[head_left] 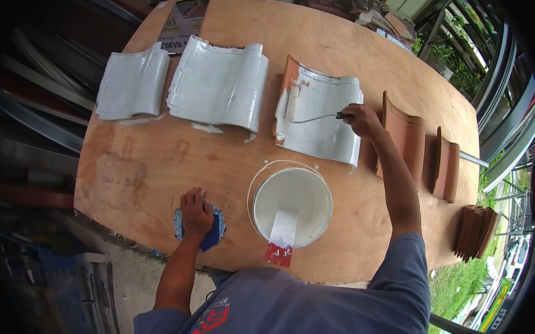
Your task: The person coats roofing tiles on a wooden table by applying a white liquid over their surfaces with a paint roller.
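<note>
My right hand grips the dark handle of a small paint roller. Its wire frame reaches left to the roller head, which lies on a roof tile coated mostly in wet white paint. Bare orange clay shows along that tile's left edge. Lower left, my left hand rests with curled fingers on a round blue lid with a paint-smeared rim; the fingertips are partly hidden. Between my arms stands a white paint bucket, with a red and white paint strip across its near rim.
Two white-painted tiles, a larger one and a smaller one, lie at left on the wooden table. To the right are unpainted clay tiles and a stack of brown pieces. A printed sign lies at the back.
</note>
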Demonstrator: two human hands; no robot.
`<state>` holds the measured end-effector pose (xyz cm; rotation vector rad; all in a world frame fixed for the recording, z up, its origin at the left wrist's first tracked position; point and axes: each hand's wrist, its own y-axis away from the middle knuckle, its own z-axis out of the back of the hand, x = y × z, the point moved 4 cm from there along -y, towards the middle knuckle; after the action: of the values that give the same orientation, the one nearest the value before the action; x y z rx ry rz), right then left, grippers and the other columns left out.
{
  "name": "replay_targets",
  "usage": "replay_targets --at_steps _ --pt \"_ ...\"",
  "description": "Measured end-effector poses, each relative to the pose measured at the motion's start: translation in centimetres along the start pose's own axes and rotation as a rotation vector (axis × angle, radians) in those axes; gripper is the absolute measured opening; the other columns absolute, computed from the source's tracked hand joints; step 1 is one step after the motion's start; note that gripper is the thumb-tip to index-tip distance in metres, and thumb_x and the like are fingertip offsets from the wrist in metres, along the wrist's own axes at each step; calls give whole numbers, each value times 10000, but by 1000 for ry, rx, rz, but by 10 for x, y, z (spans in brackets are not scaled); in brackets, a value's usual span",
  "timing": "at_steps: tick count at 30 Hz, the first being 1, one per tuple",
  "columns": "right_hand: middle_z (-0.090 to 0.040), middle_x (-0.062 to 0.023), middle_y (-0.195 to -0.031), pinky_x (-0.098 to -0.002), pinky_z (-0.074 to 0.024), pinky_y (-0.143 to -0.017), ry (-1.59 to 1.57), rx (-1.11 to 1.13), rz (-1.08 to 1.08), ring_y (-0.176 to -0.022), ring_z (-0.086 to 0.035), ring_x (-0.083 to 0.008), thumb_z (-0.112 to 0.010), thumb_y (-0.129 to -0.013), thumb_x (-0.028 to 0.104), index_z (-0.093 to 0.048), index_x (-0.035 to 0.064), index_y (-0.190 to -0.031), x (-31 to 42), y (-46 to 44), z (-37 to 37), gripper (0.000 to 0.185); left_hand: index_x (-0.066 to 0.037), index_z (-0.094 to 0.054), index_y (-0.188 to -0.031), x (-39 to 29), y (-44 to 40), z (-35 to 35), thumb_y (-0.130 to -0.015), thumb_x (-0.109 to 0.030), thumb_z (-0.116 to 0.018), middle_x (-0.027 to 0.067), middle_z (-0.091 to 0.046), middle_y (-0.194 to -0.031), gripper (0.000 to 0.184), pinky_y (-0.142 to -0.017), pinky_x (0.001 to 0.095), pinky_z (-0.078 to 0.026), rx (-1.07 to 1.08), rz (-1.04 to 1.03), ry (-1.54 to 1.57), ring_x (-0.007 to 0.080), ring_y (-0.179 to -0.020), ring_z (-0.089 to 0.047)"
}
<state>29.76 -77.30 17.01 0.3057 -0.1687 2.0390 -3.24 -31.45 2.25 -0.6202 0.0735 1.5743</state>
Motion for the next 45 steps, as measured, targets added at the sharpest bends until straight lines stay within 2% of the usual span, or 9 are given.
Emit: replay_targets --at_steps 9,15,18,20,23,26,30,35,45 --pt "-743 -116 -1079 -457 -554 -908 2 -11 -2 -1086 -689 -342 -758 -882 116 -778 106 -1076 6 1 0 195 55 -604 -1262 -5 5 -1 -882 -114 -611 251 -575 -1275 416 -1042 540 -446 37 -13 -7 447 -1198 -541" --pt "-732 -124 -899 -496 -545 -781 264 146 -158 -922 -713 -363 -690 -866 119 -733 118 -947 -33 24 26 92 97 -555 -1300 -6 10 -9 -921 -136 -558 278 -566 -1286 445 -1069 562 -415 62 -86 4 463 -1223 -517" --pt "-756 -126 -965 -478 -581 -792 352 116 -124 -962 -739 -337 -683 -885 133 -769 126 -968 -54 31 44 120 62 -570 -1269 -18 6 1 -985 -199 -531 271 -580 -1266 388 -1045 575 -414 1 -44 -9 464 -1198 -529" --pt "-745 -124 -933 -487 -559 -777 331 132 -137 -931 -727 -344 -677 -881 132 -751 124 -960 -57 31 47 109 3 -650 -1249 -27 3 6 -1078 -243 -479 222 -664 -1159 345 -914 575 -496 -80 -173 -76 443 -1047 -612" --pt "-735 -129 -910 -494 -540 -775 240 114 -115 -913 -715 -361 -682 -879 135 -737 121 -964 -45 18 25 102 65 -566 -1269 -8 11 -8 -995 -202 -511 272 -576 -1247 387 -1036 574 -412 13 -13 2 464 -1180 -526" --pt "-739 -142 -939 -492 -549 -807 68 19 -33 -942 -715 -378 -705 -884 140 -747 120 -1004 -26 0 6 129 101 -551 -1288 4 10 -13 -943 -141 -538 279 -567 -1269 422 -1055 562 -420 73 -48 -36 465 -1204 -520" --pt "-740 -138 -1079 -470 -558 -880 47 43 -96 -1035 -701 -372 -734 -890 141 -752 99 -1083 -26 -9 -1 198 83 -574 -1262 -8 3 -3 -932 -101 -574 271 -573 -1263 378 -1034 552 -437 78 -20 9 465 -1187 -527" --pt "-731 -152 -874 -502 -541 -791 67 22 -66 -904 -713 -366 -715 -861 98 -733 66 -870 -80 -5 19 38 53 -593 -1260 1 1 -5 -910 -100 -592 248 -580 -1272 383 -1049 539 -413 71 -18 11 441 -1183 -527" --pt "-746 -157 -986 -475 -547 -822 -52 -50 22 -957 -708 -367 -724 -878 74 -753 40 -983 -27 -35 9 114 47 -621 -1228 0 -1 -6 -892 -121 -623 228 -584 -1292 376 -1034 541 -440 68 -35 -43 436 -1170 -544"
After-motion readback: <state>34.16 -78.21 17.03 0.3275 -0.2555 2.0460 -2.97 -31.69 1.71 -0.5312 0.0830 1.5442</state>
